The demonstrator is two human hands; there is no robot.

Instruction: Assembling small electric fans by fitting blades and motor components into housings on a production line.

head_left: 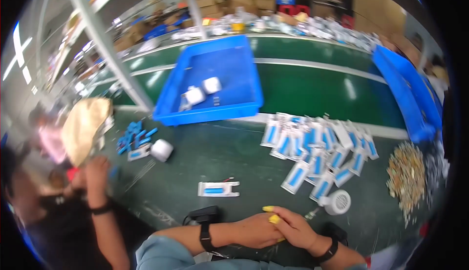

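Note:
My left hand (256, 230) and my right hand (297, 229) meet over the near edge of the dark green table, clasped against each other. Yellow covers sit on some fingertips. Both look closed; whatever may lie between them is hidden. Ahead of my left hand lies one flat white plastic part (227, 189) with a blue cylinder set in it and a short red wire. Beyond my right hand rests a white round slotted head (338, 202) with a small stem. Black bands circle both wrists. A black boxy object (205, 214) is beside my left wrist.
Several similar white parts (317, 162) with blue cylinders are heaped to the right. Small metallic pieces (406, 177) lie farther right. A blue tray (205, 115) holds white pieces. Blue cylinders (132, 135) and a white cup-shaped piece (161, 150) lie left, near another person's arm (105, 226).

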